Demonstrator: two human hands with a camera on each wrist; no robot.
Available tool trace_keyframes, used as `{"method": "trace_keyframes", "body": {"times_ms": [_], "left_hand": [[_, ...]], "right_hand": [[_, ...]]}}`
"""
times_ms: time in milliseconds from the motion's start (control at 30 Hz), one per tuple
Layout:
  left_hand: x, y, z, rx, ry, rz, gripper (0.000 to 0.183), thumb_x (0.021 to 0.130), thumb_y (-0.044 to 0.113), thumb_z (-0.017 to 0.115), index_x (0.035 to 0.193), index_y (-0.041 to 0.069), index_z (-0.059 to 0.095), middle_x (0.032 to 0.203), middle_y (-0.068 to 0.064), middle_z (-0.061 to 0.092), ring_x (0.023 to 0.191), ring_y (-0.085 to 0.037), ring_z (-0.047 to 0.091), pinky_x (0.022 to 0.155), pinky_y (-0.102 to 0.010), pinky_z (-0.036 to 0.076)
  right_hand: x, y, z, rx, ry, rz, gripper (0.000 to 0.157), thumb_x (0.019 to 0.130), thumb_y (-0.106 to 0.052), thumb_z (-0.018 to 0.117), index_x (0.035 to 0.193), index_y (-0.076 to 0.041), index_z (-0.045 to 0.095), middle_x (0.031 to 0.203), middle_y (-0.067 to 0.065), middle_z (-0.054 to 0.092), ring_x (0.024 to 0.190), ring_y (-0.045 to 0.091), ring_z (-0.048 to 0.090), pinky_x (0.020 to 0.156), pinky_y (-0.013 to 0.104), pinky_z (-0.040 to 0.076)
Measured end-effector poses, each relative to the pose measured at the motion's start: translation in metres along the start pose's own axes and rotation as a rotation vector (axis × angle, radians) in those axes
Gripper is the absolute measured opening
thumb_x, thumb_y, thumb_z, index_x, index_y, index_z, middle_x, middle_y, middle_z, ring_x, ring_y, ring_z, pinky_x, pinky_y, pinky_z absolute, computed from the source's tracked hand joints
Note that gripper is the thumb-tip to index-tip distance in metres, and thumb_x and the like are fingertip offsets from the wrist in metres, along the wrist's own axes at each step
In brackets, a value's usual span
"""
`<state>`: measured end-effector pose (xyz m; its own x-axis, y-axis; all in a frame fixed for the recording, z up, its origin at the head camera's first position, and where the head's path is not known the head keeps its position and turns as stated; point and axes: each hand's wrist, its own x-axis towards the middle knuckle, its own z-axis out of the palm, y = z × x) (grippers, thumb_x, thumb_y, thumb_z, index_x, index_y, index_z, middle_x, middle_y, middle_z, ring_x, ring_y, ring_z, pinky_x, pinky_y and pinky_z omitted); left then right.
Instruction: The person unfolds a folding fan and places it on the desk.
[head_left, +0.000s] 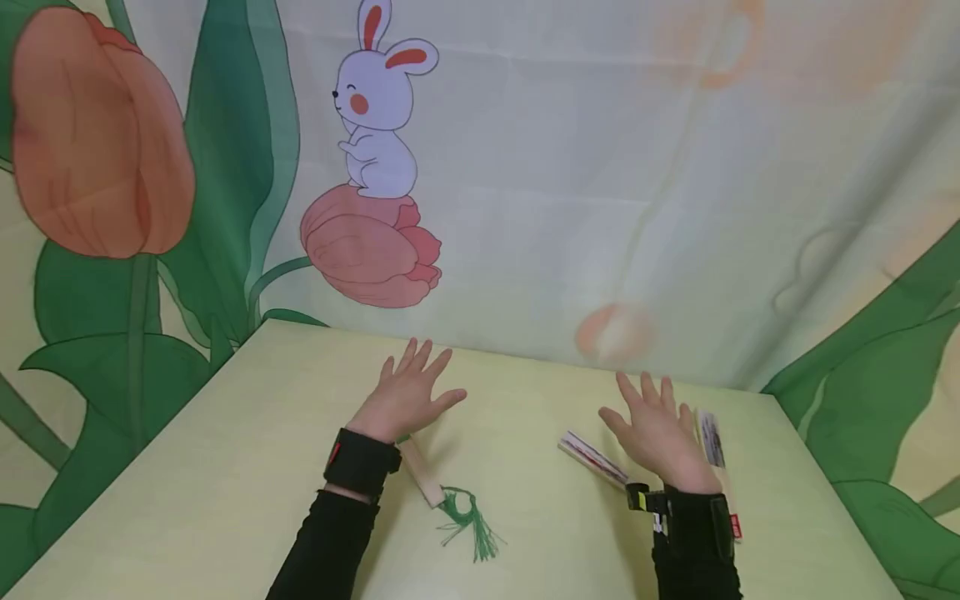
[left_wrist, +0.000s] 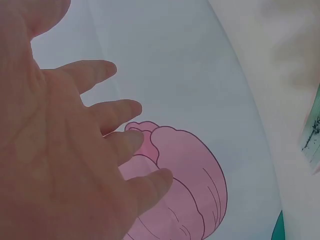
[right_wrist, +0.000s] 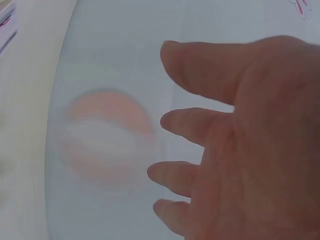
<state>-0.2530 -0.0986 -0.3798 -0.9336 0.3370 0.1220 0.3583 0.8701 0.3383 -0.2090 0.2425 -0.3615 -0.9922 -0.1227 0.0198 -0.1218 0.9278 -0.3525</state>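
Both hands are raised above the yellow tabletop with fingers spread, holding nothing. Below the left hand [head_left: 405,400] lies what looks like a folded fan [head_left: 422,473] with a pale wooden handle and a green tassel [head_left: 472,521]; the hand hides its far end. In the left wrist view its green, black-patterned part [left_wrist: 313,130] shows at the right edge. A second slim folded fan [head_left: 592,459], with reddish-dark print, lies left of the right hand [head_left: 663,437]. Partly behind that hand is a third fan [head_left: 711,437], grey-printed with a pale lower part.
The yellow tabletop [head_left: 247,467] ends at a hanging cloth [head_left: 525,208] printed with tulips and a rabbit. Green leaf prints flank the table on both sides. Black bands [head_left: 363,462] circle the wrists over black sleeves.
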Motion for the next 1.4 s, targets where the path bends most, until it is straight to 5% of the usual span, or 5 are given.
{"method": "trace_keyframes", "body": {"times_ms": [367, 700, 900, 1200, 1400], "left_hand": [[-0.009, 0.004, -0.005, -0.040, -0.058, 0.001, 0.070, 0.099, 0.051, 0.049, 0.152, 0.009, 0.033, 0.156, -0.023, 0.024, 0.146, -0.038, 0.015, 0.114, -0.056, 0.018], [-0.028, -0.021, -0.012, -0.021, -0.078, -0.207, 0.051, 0.095, 0.032, 0.064, 0.132, -0.001, 0.056, 0.124, -0.021, 0.062, 0.112, -0.037, 0.060, 0.092, -0.051, 0.049], [-0.033, -0.035, -0.008, -0.045, -0.044, -0.363, 0.035, 0.094, 0.035, 0.066, 0.088, 0.000, 0.068, 0.080, -0.009, 0.064, 0.073, -0.026, 0.062, 0.064, -0.040, 0.052], [-0.034, -0.045, 0.021, -0.081, -0.039, -0.515, 0.050, 0.098, 0.046, 0.053, 0.080, 0.002, 0.069, 0.070, -0.010, 0.058, 0.063, -0.025, 0.056, 0.051, -0.034, 0.041], [-0.030, -0.041, 0.032, -0.046, -0.028, -0.560, 0.059, 0.098, 0.051, 0.048, 0.085, -0.002, 0.070, 0.082, -0.017, 0.064, 0.070, -0.028, 0.059, 0.054, -0.034, 0.044]], "right_hand": [[0.003, -0.041, 0.012, -0.027, 0.003, -0.101, 0.063, 0.102, -0.037, 0.048, 0.152, -0.003, 0.029, 0.153, 0.034, 0.019, 0.140, 0.056, 0.005, 0.104, 0.074, 0.010], [0.001, -0.106, 0.037, -0.074, -0.105, -0.151, 0.057, 0.101, -0.037, 0.051, 0.148, -0.006, 0.040, 0.148, 0.027, 0.037, 0.135, 0.048, 0.033, 0.100, 0.068, 0.032], [-0.001, -0.142, 0.062, -0.061, -0.167, -0.193, 0.054, 0.098, -0.037, 0.057, 0.143, -0.008, 0.048, 0.136, 0.017, 0.056, 0.126, 0.037, 0.051, 0.093, 0.061, 0.044], [0.006, -0.185, 0.110, -0.089, -0.193, -0.201, 0.043, 0.091, -0.041, 0.068, 0.118, -0.007, 0.066, 0.097, 0.008, 0.069, 0.086, 0.028, 0.066, 0.070, 0.046, 0.054], [0.011, -0.201, 0.137, -0.079, -0.153, -0.120, 0.037, 0.086, -0.045, 0.072, 0.087, -0.009, 0.065, 0.066, 0.002, 0.053, 0.057, 0.018, 0.050, 0.050, 0.035, 0.042]]}}
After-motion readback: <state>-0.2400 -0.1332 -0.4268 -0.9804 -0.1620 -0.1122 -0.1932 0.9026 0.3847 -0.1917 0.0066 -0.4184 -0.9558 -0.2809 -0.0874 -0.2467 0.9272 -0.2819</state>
